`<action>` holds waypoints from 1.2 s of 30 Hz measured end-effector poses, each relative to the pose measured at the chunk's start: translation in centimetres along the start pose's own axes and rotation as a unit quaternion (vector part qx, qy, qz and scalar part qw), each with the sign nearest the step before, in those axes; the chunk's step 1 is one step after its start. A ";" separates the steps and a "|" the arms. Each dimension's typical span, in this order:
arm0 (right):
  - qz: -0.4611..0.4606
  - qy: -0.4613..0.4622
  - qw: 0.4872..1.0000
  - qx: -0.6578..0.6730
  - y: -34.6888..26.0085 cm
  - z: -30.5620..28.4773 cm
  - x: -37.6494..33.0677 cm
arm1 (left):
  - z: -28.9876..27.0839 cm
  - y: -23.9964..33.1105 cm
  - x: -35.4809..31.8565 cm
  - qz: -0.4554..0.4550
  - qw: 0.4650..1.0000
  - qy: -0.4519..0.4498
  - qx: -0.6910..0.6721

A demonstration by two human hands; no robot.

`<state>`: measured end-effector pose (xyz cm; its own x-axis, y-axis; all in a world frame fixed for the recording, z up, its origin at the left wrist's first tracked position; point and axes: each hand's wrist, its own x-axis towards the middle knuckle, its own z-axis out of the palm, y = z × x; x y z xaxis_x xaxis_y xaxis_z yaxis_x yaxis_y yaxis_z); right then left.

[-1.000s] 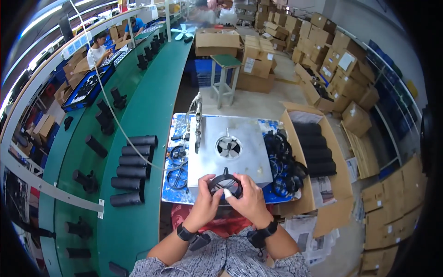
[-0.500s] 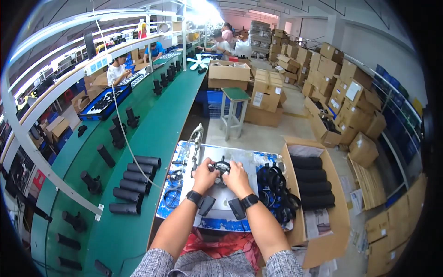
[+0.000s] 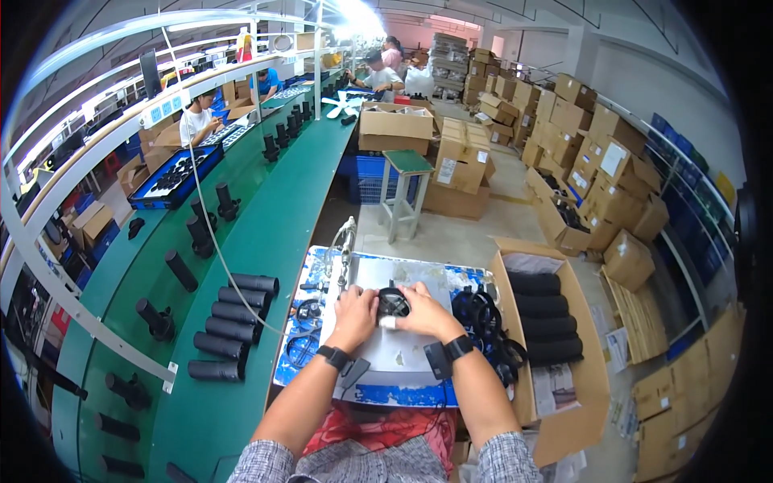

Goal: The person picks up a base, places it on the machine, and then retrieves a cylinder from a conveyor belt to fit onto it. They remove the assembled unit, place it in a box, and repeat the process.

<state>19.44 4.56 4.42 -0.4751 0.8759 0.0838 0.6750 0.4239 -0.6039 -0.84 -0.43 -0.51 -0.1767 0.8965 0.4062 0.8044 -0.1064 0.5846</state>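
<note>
I have both hands on a small round black part (image 3: 392,303) that sits on the pale metal plate (image 3: 419,350) in the middle of my desk (image 3: 299,378). My left hand (image 3: 354,315) is curled around the part's left side and my right hand (image 3: 425,312) closes on its right side, so the part is pinched between the two grips, fingers meeting over its top; one fingertip of my right hand wears a white wrap. I cannot make out how the part is built, as my fingers cover most of it. Each wrist carries a black band. Left of the plate, on the blue-edged surface of the desk, lie loops of black cable (image 3: 304,332), and a thin upright metal fixture (image 3: 347,241) stands at the far left corner of the plate. Just right of the plate is a heap of black rings (image 3: 483,315), and beyond it an open cardboard box (image 3: 564,419) holding black cylinders in a column. To my left runs a long green conveyor bench (image 3: 266,233) with a row of black tubes (image 3: 229,322) lying near the desk. A small green-topped stool (image 3: 407,165) stands on the floor ahead.
</note>
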 end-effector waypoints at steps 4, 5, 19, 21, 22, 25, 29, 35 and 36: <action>-0.025 -0.004 0.999 -0.026 0.8 -0.3 -0.8 | -4.2 -1.0 -1.1 0.038 0.996 -0.017 -0.072; -0.022 -0.005 0.999 -0.026 1.3 -0.6 -0.9 | -5.4 -1.8 -0.9 0.041 0.991 -0.027 -0.125; -0.056 0.032 0.998 0.014 1.5 0.7 -1.3 | -6.6 -15.5 8.3 0.095 0.945 -0.109 0.294; -0.067 0.037 0.997 0.008 1.4 0.7 -0.8 | -7.0 -16.1 8.5 0.114 0.938 -0.074 0.319; -0.068 0.036 0.997 0.008 1.4 1.1 -0.9 | -7.2 -16.5 7.9 0.123 0.934 -0.063 0.331; -0.045 0.043 0.998 -0.015 2.0 0.4 -1.8 | -8.6 -10.6 6.1 0.066 0.980 0.016 0.188; -0.015 0.030 0.998 0.051 4.8 1.1 0.9 | -9.5 0.0 0.0 0.214 0.973 -0.083 -0.011; -0.021 -0.012 0.999 -0.028 1.0 0.0 3.0 | -5.4 2.4 0.8 0.282 0.932 -0.208 0.095; 0.001 -0.023 0.995 -0.093 -0.4 -0.2 3.5 | -5.3 2.3 1.2 0.281 0.918 -0.247 0.133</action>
<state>17.65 7.51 5.15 -0.4956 0.8674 0.0443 0.7672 0.4611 -0.4458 -2.26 -1.87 5.06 0.5347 0.8245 0.1851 0.8109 -0.5622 0.1621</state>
